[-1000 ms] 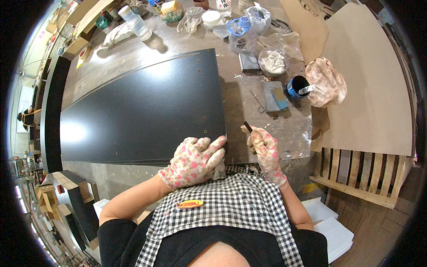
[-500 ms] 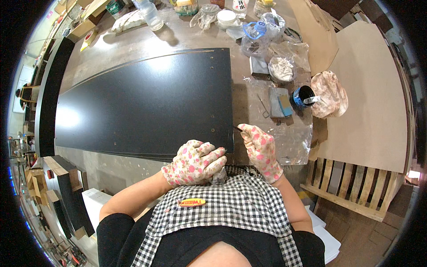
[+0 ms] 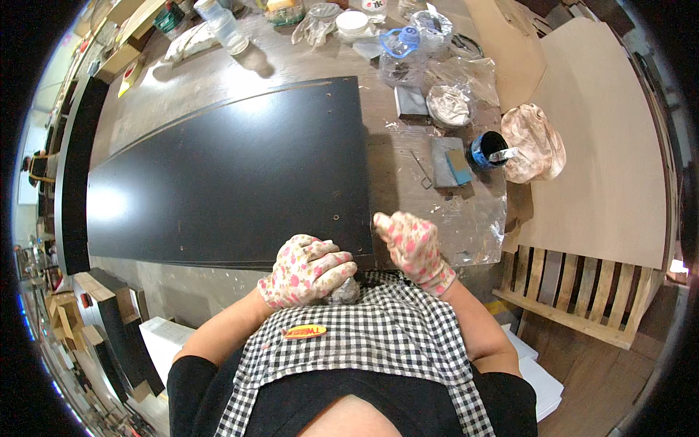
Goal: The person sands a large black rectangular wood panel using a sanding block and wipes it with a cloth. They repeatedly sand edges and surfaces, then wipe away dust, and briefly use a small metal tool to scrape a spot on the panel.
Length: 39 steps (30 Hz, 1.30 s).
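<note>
A long black panel (image 3: 233,167) lies flat on the workbench in front of me. Both my hands wear flower-print gloves and are held close to my checked apron, at the panel's near right corner. My left hand (image 3: 306,269) is curled over a small grey wad (image 3: 344,293) against the apron. My right hand (image 3: 411,247) is a loose fist with one finger raised, just past the panel's corner and over a clear plastic sheet (image 3: 477,226). I see nothing in the right hand.
On the plastic sheet to the right are a grey sanding block (image 3: 445,162), a black tin (image 3: 486,149) with a tool in it, and a crumpled bag (image 3: 537,142). Bottles and jars (image 3: 218,22) crowd the far edge. A plywood sheet (image 3: 611,146) and a slatted pallet (image 3: 575,291) stand at the right.
Both hands pulled back from the panel's near edge toward my apron. The small stick seen at the right hand's fingertips a second ago no longer shows.
</note>
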### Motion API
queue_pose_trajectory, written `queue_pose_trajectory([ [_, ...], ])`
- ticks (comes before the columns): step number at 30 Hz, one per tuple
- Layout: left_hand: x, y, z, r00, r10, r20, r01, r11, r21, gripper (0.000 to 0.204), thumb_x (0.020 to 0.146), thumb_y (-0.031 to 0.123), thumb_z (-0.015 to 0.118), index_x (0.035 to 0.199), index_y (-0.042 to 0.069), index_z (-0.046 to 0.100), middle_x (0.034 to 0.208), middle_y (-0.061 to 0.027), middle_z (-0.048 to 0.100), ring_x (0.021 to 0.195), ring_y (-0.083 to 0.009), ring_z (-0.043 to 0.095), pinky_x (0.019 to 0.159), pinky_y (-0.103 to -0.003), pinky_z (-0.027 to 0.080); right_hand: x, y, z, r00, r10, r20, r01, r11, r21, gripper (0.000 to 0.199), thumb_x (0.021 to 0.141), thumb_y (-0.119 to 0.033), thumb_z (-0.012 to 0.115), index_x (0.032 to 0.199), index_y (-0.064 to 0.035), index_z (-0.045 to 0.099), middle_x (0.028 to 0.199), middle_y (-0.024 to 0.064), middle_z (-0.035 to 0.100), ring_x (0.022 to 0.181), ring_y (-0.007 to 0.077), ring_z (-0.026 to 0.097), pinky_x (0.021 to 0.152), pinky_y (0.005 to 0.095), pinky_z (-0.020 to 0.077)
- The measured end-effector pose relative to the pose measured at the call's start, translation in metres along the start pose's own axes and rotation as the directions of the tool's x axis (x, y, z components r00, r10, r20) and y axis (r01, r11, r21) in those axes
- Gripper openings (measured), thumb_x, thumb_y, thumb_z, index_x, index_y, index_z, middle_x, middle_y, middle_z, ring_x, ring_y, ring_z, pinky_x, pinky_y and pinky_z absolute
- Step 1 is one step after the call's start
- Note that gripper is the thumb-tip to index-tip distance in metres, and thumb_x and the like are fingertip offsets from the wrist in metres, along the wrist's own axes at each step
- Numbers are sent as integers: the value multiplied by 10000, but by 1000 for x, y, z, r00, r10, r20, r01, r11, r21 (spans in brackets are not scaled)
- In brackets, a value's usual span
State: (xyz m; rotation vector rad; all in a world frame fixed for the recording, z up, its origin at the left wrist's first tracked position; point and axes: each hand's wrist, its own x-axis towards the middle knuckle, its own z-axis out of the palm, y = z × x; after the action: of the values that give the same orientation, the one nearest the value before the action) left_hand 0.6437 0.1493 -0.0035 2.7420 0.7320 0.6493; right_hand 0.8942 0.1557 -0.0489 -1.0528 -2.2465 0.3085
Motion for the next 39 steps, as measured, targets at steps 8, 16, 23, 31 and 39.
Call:
queue_pose_trajectory([
  [8, 16, -18, -32, 768, -563, -306, 537, 826, -173, 507, 681, 182, 819, 1133, 82, 612, 1136, -123, 642, 1069, -324, 587, 933, -431, 448, -54, 7, -11, 974, 224, 42, -227, 971, 77, 292, 832, -179, 640, 1110, -94, 618, 863, 61, 625, 742, 257, 604, 613, 389, 495],
  [16, 111, 9, 25, 899, -29, 437, 24, 1000, 15, 588, 646, 249, 726, 1209, 143, 593, 1149, -69, 621, 1068, -276, 589, 838, -418, 464, -25, 40, -49, 875, 407, -263, -454, 877, -156, 370, 821, -84, 671, 1181, -36, 600, 1164, 145, 590, 1089, 335, 542, 940, 442, 446],
  [23, 88, -3, -5, 990, -130, 57, 141, 952, -272, 692, 562, 229, 793, 1220, 128, 605, 1052, -66, 678, 981, -271, 638, 896, -406, 456, -3, 93, -39, 772, 574, -274, -635, 721, -277, 264, 823, -176, 700, 1006, -19, 593, 1033, 144, 623, 959, 328, 581, 835, 433, 466],
  [31, 34, -98, -40, 574, -731, -369, 680, 676, -282, 295, 845, 115, 693, 1125, 28, 656, 944, -60, 683, 827, -143, 652, 741, -272, 523, -3, 43, -46, 903, 361, -233, -323, 928, 185, 413, 752, -58, 735, 1148, -48, 618, 1106, 139, 638, 1007, 324, 603, 880, 406, 490],
  [39, 23, -115, -31, 662, -675, -325, 675, 726, -131, 356, 767, 197, 741, 1102, 98, 674, 1023, -117, 678, 974, -286, 644, 879, -376, 490, 3, -24, -39, 956, 292, 32, -294, 950, 106, 505, 695, -20, 756, 1184, -74, 640, 1070, 136, 642, 920, 309, 621, 769, 394, 514],
])
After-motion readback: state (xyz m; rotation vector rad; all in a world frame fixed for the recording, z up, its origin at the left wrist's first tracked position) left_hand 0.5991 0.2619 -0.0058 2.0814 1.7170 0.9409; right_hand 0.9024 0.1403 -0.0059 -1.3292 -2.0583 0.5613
